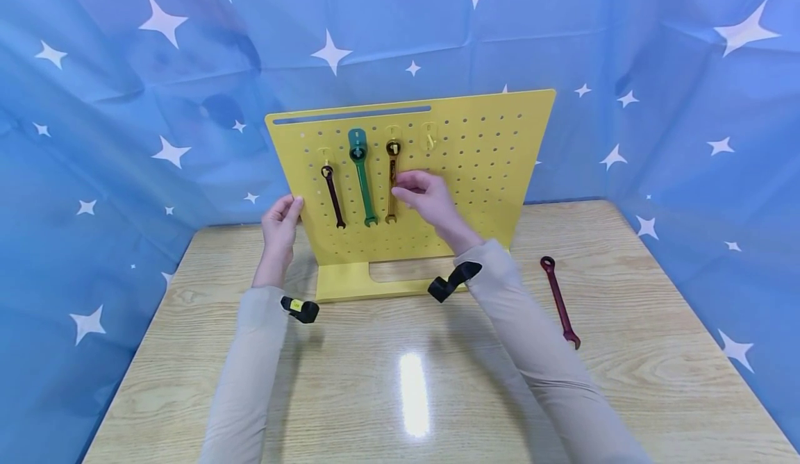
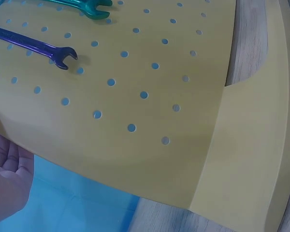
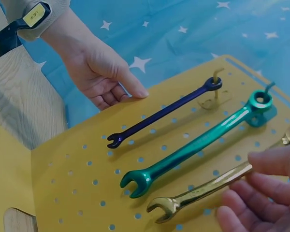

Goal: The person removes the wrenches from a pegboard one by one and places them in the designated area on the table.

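Observation:
A yellow pegboard (image 1: 487, 207) stands upright on the table, with three combination wrenches hanging from its hooks. The purple wrench (image 3: 159, 112) is on the left, the green wrench (image 3: 198, 142) in the middle and the gold wrench (image 3: 208, 186) on the right, their open ends down. My right hand (image 1: 426, 196) pinches the gold wrench's shaft between thumb and fingers; its ring end is at a hook. At the board's left edge my left hand (image 1: 281, 224) grips the rim, thumb in front and fingers behind, as the left wrist view partly shows.
A red wrench (image 1: 559, 301) lies on the wooden table (image 1: 350, 380), right of the board. To the right of the gold wrench, a yellow hook (image 1: 429, 139) carries nothing. Behind the board hangs a blue cloth (image 1: 400, 19) with white stars.

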Demonstrator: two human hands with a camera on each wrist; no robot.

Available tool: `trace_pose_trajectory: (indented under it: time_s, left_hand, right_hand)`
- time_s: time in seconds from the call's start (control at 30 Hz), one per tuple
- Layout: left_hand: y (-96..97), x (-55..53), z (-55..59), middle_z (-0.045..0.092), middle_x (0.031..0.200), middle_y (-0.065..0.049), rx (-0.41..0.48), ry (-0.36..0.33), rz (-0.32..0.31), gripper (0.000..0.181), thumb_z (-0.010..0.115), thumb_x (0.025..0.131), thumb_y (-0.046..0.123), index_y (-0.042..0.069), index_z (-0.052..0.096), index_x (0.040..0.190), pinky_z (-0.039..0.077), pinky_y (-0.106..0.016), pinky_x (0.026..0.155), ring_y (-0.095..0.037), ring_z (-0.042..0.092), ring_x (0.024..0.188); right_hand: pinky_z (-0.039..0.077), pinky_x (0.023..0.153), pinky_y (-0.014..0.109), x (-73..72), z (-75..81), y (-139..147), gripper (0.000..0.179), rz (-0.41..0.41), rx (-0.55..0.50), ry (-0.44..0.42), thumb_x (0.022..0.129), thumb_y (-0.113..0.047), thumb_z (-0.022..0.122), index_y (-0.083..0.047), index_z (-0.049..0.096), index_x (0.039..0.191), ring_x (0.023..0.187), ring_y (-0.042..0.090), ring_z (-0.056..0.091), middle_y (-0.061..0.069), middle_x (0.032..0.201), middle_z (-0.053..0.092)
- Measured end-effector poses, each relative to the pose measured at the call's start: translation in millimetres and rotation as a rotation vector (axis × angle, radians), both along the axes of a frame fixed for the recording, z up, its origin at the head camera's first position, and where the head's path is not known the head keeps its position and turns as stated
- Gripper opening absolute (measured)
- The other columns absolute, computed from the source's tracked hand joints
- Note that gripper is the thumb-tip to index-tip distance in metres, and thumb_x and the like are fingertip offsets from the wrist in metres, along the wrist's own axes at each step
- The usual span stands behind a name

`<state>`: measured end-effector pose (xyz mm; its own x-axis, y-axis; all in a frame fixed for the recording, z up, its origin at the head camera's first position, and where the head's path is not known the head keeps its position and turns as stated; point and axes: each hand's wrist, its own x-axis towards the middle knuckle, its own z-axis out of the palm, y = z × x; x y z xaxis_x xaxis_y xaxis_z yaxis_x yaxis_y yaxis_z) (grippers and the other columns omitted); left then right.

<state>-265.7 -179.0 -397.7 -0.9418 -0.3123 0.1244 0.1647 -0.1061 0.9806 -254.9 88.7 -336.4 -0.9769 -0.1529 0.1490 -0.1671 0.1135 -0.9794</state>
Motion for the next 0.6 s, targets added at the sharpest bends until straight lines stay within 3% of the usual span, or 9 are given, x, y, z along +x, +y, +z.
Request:
trace_pose_trajectory:
  time_s: [0.27, 0.6]
  left_hand:
    - [0.2, -0.2, -0.1, 0.061, 0.07, 0.008, 0.009, 0.01, 0.004, 0.02, 0.062, 0.091, 0.012, 0.025, 0.065, 0.076, 0.046, -0.018, 0.067, -0.007, 0.053, 0.069]
    - [0.7, 0.5, 0.0, 0.062, 0.068, 0.01, 0.026, 0.025, -0.007, 0.021, 0.063, 0.09, 0.011, 0.025, 0.064, 0.074, 0.046, -0.017, 0.066, -0.005, 0.055, 0.068]
  right_hand:
    - [0.048, 0.064, 0.02, 1.3, -1.5, -6.0, 0.02, -0.031, -0.008, -0.007, 0.089, -0.003, 0.062, 0.008, 0.062, 0.106, 0.075, 0.009, 0.055, 0.004, 0.089, 0.063]
    - [0.05, 0.066, 0.03, 9.4, -4.6, -3.6, 0.016, -0.013, 0.002, 0.053, 0.09, -0.004, 0.061, 0.008, 0.063, 0.1, 0.072, 0.015, 0.057, 0.005, 0.08, 0.062]
